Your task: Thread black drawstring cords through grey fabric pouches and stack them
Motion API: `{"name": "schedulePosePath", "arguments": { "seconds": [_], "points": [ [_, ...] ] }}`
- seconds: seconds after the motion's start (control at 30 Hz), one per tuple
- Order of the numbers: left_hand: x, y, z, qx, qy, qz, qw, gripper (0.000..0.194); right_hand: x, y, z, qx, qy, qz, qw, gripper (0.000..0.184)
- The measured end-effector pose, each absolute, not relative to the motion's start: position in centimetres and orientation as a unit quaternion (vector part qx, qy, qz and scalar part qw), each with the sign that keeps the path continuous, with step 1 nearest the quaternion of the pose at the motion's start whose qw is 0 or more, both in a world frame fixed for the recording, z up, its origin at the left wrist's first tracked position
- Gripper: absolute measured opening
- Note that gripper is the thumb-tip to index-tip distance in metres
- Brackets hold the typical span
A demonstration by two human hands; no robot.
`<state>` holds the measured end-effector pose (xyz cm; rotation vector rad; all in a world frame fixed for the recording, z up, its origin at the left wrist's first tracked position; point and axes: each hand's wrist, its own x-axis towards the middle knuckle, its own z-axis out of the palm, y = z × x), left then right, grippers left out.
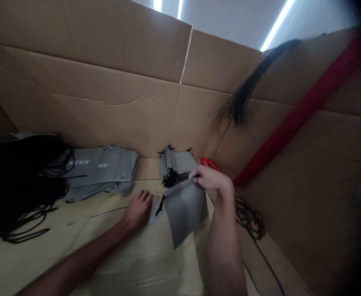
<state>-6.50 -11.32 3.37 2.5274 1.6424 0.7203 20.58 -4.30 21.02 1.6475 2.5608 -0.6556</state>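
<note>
A small grey drawstring pouch (pixel 186 209) hangs from my right hand (pixel 209 177), its top edge pinched between thumb and fingers. A black cord knot sticks out at the pouch's left corner. Low over the table, my left hand (pixel 139 209) is closed with fingers curled. A thin wire with a looped end (pixel 98 215) runs out from it to the left; the fingertips are hidden. Just behind my right hand stands a stack of grey pouches (pixel 182 161) with black cord ends. Farther left lies a pile of flat grey pouches (pixel 103 166) with white lettering.
A heap of black cords (pixel 23 185) covers the left side. Red-handled scissors (pixel 210 163) lie by the cardboard wall (pixel 121 98). Dark coiled cord (pixel 249 218) lies at right. A black strand bundle (pixel 244 96) and a red strip (pixel 300 113) hang on the right wall.
</note>
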Motion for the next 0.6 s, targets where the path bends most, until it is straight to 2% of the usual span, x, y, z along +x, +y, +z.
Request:
{"name": "schedulePosePath", "arguments": {
  "seconds": [0.2,0.3,0.43,0.6],
  "points": [
    [-3.9,-4.8,3.3,0.756,0.554,0.348,-0.015,0.034,19.1,-2.2,18.7,0.569,0.788,-0.216,0.098,0.024],
    [-2.4,-1.6,3.0,0.735,0.548,0.398,-0.017,0.045,17.8,-1.0,17.0,0.585,0.774,-0.216,0.109,0.025],
    [-1.2,-0.2,2.1,0.742,0.507,0.438,-0.012,0.062,17.6,-0.5,15.7,0.596,0.771,-0.215,0.069,0.029],
    [-0.9,-0.3,1.2,0.773,0.447,0.451,-0.005,0.075,18.0,1.3,15.1,0.610,0.772,-0.170,-0.066,0.031]
  ]
}}
